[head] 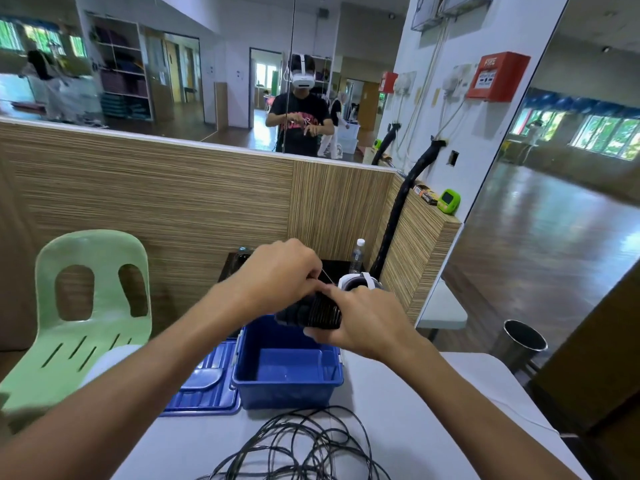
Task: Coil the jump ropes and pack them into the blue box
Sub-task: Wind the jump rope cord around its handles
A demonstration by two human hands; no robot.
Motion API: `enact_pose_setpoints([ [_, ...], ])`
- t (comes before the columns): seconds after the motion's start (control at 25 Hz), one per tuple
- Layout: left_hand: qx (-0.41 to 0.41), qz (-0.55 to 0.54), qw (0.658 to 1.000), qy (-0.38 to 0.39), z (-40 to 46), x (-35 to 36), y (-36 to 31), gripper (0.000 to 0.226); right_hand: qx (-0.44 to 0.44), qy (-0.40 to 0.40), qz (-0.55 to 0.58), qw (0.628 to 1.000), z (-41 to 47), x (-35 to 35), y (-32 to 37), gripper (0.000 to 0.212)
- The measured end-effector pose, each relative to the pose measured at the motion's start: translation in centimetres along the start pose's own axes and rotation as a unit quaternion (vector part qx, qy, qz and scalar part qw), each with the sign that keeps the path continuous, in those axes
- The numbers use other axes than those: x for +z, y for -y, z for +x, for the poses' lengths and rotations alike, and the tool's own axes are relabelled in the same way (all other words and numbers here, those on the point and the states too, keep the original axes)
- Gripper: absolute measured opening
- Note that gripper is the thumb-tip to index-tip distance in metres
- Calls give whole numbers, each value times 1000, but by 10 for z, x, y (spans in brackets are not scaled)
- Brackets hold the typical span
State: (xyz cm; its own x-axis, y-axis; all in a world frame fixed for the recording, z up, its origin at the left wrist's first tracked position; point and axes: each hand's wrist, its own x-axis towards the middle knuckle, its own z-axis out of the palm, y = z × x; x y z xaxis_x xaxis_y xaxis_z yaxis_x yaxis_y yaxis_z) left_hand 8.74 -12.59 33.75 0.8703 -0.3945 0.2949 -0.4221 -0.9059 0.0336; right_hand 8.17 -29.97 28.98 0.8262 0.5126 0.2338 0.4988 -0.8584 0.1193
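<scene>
Above the open blue box (pixel 287 386) my right hand (pixel 363 323) grips a coiled jump rope bundle (pixel 311 313), black handles with thin cord wound around them. My left hand (pixel 280 271) pinches the thin cord end just above the bundle. The box looks empty inside. More black jump ropes (pixel 301 448) lie in a loose tangle on the white table (pixel 408 410), in front of the box.
The blue box lid (pixel 204 386) lies flat left of the box. A green plastic chair (pixel 86 306) stands at the left. Behind the box are a white headset (pixel 360 280), a water bottle (pixel 356 256) and a wood-grain partition (pixel 173 202). A metal bin (pixel 523 341) stands on the floor at right.
</scene>
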Motion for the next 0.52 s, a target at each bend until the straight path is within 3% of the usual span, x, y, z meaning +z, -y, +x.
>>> enact_pose_setpoints([
  [0.12, -13, 31, 988, -150, -24, 18, -21, 20, 69, -69, 15, 995, 10, 5, -11, 71],
  [0.24, -54, -102, 962, -248, -46, 45, -30, 8, 106, -99, 49, 988, 12, 7, -20, 79],
  [0.36, -159, -348, 885, -264, -49, 55, -32, 9, 110, -141, 62, 982, 12, 11, -20, 79],
  [0.52, -221, -447, 836, -230, -55, 60, -43, 8, 111, -136, 69, 982, 14, 20, -16, 81],
])
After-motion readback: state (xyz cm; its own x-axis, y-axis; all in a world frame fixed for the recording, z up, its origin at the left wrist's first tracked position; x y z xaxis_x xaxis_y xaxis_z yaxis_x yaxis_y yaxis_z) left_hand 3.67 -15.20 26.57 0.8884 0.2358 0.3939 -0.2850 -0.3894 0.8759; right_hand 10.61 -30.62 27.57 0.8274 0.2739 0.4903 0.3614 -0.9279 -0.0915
